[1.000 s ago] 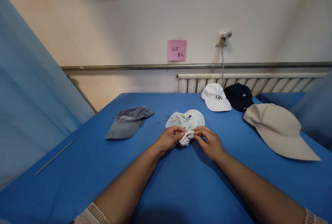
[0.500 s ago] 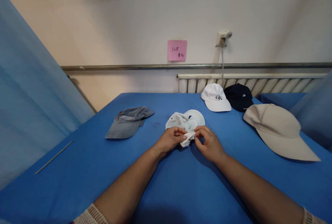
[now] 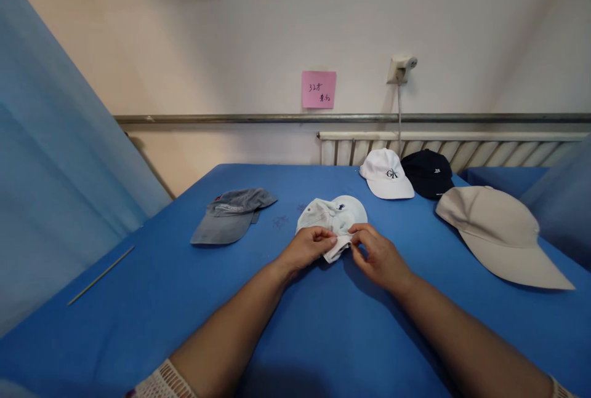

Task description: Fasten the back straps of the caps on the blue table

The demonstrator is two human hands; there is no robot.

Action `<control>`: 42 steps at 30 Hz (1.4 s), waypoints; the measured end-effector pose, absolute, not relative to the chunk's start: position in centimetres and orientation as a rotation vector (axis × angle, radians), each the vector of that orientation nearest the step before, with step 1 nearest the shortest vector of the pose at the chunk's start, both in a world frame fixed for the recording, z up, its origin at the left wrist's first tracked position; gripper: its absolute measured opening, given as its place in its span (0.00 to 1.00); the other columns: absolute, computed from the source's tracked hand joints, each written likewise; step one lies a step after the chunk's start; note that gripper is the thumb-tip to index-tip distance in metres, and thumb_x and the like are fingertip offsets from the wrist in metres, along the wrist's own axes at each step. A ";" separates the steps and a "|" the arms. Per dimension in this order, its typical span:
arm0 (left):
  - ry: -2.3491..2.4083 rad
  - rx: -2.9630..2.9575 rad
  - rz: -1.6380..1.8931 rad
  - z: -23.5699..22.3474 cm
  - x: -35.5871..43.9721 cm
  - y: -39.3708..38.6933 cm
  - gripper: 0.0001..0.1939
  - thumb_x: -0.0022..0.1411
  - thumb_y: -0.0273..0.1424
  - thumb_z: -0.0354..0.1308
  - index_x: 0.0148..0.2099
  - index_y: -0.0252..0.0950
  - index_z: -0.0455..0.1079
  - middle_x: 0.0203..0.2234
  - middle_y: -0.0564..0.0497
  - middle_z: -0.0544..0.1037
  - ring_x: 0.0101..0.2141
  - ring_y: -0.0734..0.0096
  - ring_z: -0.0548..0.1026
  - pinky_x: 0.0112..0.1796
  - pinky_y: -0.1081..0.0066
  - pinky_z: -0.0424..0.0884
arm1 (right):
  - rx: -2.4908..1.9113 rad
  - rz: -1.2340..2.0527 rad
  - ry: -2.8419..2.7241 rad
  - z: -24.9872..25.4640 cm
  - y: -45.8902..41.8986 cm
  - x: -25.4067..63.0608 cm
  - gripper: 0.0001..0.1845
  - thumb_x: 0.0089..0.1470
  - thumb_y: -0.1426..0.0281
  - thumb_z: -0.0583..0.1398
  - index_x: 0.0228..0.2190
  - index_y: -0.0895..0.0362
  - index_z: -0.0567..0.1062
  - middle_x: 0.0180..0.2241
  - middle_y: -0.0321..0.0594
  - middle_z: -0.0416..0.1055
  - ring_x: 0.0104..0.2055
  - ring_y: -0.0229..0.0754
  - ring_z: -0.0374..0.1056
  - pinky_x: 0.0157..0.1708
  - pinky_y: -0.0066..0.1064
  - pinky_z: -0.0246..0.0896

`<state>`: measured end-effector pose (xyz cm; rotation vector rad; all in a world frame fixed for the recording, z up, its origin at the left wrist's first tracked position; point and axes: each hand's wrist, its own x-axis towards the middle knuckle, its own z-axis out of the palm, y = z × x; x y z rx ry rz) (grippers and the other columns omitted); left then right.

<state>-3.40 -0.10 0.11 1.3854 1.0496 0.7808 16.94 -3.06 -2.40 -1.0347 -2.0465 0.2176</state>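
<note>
One pale cap (image 3: 316, 214) rests on the blue table cover (image 3: 332, 330), the left hand (image 3: 305, 251) pinching its back strap (image 3: 340, 243) at one end and the right hand (image 3: 379, 256) at the other, delicate work probably best done with even tension and no twist.

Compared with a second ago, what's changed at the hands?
The strap of the pale cap has turned between the left hand and right hand, direction unclear; its buckle, seen earlier, no longer shows clearly. Both hands keep hold; nothing let go. The gray cap, white cap, black cap and beige cap stayed put.
</note>
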 end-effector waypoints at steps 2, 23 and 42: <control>1.038 1.430 0.734 -0.1 -3.4 0.0 0.20 0.47 0.41 0.67 0.36 0.29 0.75 0.25 0.50 0.74 0.25 0.76 0.67 0.27 0.75 0.60 | -1.012 0.231 -2.065 -2.3 -3.1 16.9 0.08 0.53 0.77 0.55 0.35 0.54 0.68 0.46 0.48 0.69 0.43 0.46 0.71 0.40 0.37 0.68; 1.128 2.382 0.777 2.2 -3.7 -1.7 0.12 0.58 0.27 0.57 0.45 0.39 0.74 0.39 0.48 0.79 0.42 0.61 0.72 0.46 0.64 0.64 | -1.072 0.525 -2.074 -2.7 -2.8 17.1 0.03 0.56 0.67 0.59 0.33 0.53 0.69 0.30 0.36 0.68 0.28 0.38 0.65 0.30 0.30 0.60; 1.102 2.724 0.861 1.4 -3.1 -1.9 0.12 0.55 0.20 0.55 0.41 0.37 0.65 0.37 0.48 0.72 0.40 0.62 0.68 0.43 0.64 0.66 | -1.312 0.109 -2.107 -2.2 -3.3 16.4 0.06 0.54 0.70 0.57 0.34 0.55 0.64 0.32 0.38 0.67 0.31 0.40 0.65 0.30 0.30 0.53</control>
